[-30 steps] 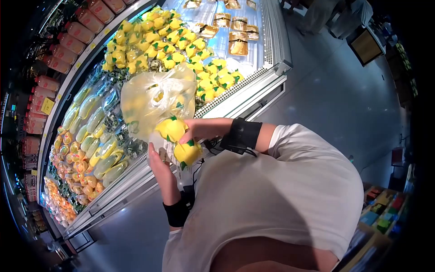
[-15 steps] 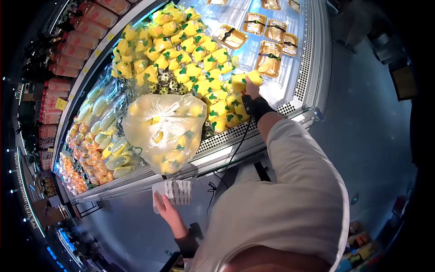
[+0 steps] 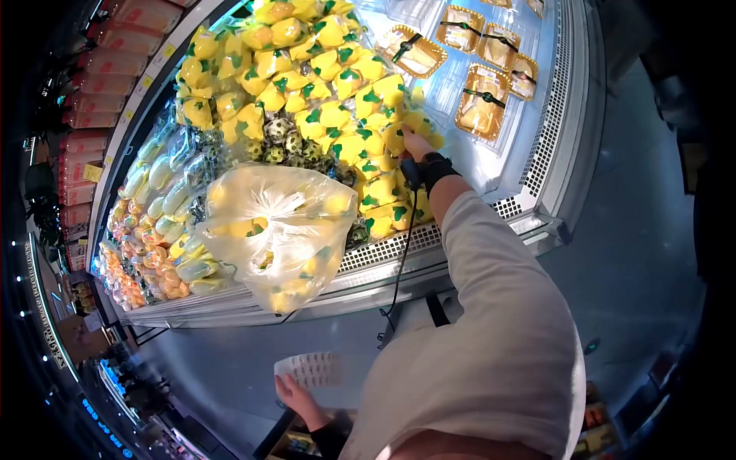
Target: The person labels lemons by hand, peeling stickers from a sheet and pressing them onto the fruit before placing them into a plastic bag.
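Note:
My right hand (image 3: 418, 144) reaches over the display case and closes around a yellow-wrapped fruit (image 3: 427, 129) at the right edge of the yellow pile (image 3: 330, 115). Its fingertips are partly hidden among the wrappers. Green leaf-shaped pieces show on many wrappers. Low over the floor, my left hand (image 3: 297, 396) holds a sheet of printed labels (image 3: 314, 369) by its left side. A large translucent plastic bag (image 3: 280, 222) with yellow-wrapped fruit inside rests on the front of the pile, bulging over the case's edge.
Trays of pale packed food (image 3: 481, 100) lie to the right. Small dark-spotted round items (image 3: 284, 138) sit amid the yellow pile. Bagged green produce (image 3: 161, 184) and orange fruit (image 3: 157, 264) fill the left. A perforated metal rim (image 3: 376, 253) and a hanging cable (image 3: 402, 257) run along the front.
My right hand has shifted slightly left and down along the yellow fruit. My left hand has moved lower with the label sheet, farther from the plastic bag. The view has tilted and come closer.

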{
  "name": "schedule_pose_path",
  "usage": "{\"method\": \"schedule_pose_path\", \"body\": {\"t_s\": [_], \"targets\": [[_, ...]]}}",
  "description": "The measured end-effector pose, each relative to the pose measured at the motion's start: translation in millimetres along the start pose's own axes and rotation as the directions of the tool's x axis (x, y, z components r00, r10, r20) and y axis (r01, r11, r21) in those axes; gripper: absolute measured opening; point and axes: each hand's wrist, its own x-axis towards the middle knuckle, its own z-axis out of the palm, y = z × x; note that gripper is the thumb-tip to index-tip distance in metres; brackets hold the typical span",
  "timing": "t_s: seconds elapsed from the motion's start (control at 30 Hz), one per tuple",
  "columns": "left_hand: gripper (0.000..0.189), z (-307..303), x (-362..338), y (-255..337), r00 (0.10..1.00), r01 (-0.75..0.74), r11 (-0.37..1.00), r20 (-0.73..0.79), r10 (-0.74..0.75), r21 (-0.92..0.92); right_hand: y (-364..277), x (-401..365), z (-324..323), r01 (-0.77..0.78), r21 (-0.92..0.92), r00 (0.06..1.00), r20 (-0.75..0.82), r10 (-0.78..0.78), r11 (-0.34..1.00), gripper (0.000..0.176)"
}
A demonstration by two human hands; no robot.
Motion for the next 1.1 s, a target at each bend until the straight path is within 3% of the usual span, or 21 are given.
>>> {"method": "schedule_pose_path", "body": {"t_s": [0.07, 0.17, 0.2, 0.27, 0.4, 0.47, 0.5, 0.57, 0.6, 0.67, 0.7, 0.77, 0.8, 0.87, 0.97, 1.1], "targets": [[0.058, -1, 2, 2, 1.0, 0.021, 0.998, 0.011, -0.022, 0.064, -50, -13, 9, -0.348, 0.03, 0.932, -0.099, 0.349, 0.937, 0.066], [0.059, -2, 9, -2, 0.999, 0.054, 0.999, -0.002, -0.054, 0.009, -101, -41, -1, -0.286, 0.169, 0.954, -0.045, 0.298, 0.943, 0.062], [0.059, 0, 11, -1, 0.999, 0.053, 0.999, -0.006, -0.053, 0.0, -110, -40, 0, -0.279, 0.166, 0.956, -0.04, 0.289, 0.946, 0.062], [0.059, -1, 9, 5, 0.981, 0.186, 0.96, -0.016, -0.194, -0.21, -111, -45, -3, -0.405, 0.131, 0.914, 0.031, 0.405, 0.905, 0.057], [0.058, -7, 12, -3, 0.98, 0.186, 0.947, -0.02, -0.198, -0.263, -154, -96, -19, -0.342, 0.075, 0.93, 0.17, 0.325, 0.937, 0.058], [0.057, -7, 8, -1, 0.987, 0.152, 0.949, -0.01, -0.161, -0.277, -153, -110, -37, -0.422, 0.016, 0.906, -0.027, 0.423, 0.906, 0.066], [0.057, -9, 5, -2, 0.986, 0.155, 0.949, -0.012, -0.165, -0.276, -146, -110, -51, -0.425, 0.012, 0.905, -0.025, 0.425, 0.905, 0.066], [0.055, -12, 0, -3, 0.994, 0.097, 0.964, -0.017, -0.104, -0.25, -129, -103, -75, -0.376, -0.408, 0.874, -0.455, 0.171, 0.832, 0.073], [0.055, -13, -4, -4, 0.994, 0.1, 0.963, -0.017, -0.108, -0.251, -124, -103, -76, -0.376, -0.411, 0.874, -0.455, 0.17, 0.831, 0.073], [0.055, -15, -12, -7, 0.99, 0.117, 0.95, -0.039, -0.134, -0.288, -116, -102, -75, -0.298, -0.535, 0.797, -0.595, -0.103, 0.79, 0.082], [0.055, -15, -15, -11, 0.99, 0.118, 0.95, -0.038, -0.134, -0.29, -110, -95, -75, -0.297, -0.536, 0.796, -0.596, -0.105, 0.79, 0.082], [0.055, -17, -20, -17, 0.977, 0.177, 0.954, -0.073, -0.2, -0.24, -66, -65, -81, -0.179, -0.532, 0.928, -0.372, -0.038, 0.828, 0.088], [0.055, -18, -23, -18, 0.975, 0.19, 0.955, -0.07, -0.211, -0.228, -64, -67, -83, -0.194, -0.537, 0.927, -0.373, -0.026, 0.821, 0.088], [0.055, -20, -31, -21, 0.966, 0.256, 0.949, 0.016, -0.257, -0.184, -86, -77, -83, -0.243, -0.533, 0.965, -0.221, 0.143, 0.811, 0.095], [0.054, -2, -37, -11, 0.956, 0.288, 0.937, 0.005, -0.293, -0.199, -138, -100, -77, -0.257, -0.478, 0.962, -0.206, 0.177, 0.84, 0.091], [0.053, 0, -21, -26, 0.954, 0.294, 0.941, -0.004, -0.299, -0.165, -142, -118, -74, -0.265, -0.506, 0.963, -0.186, 0.196, 0.821, 0.086]]}}
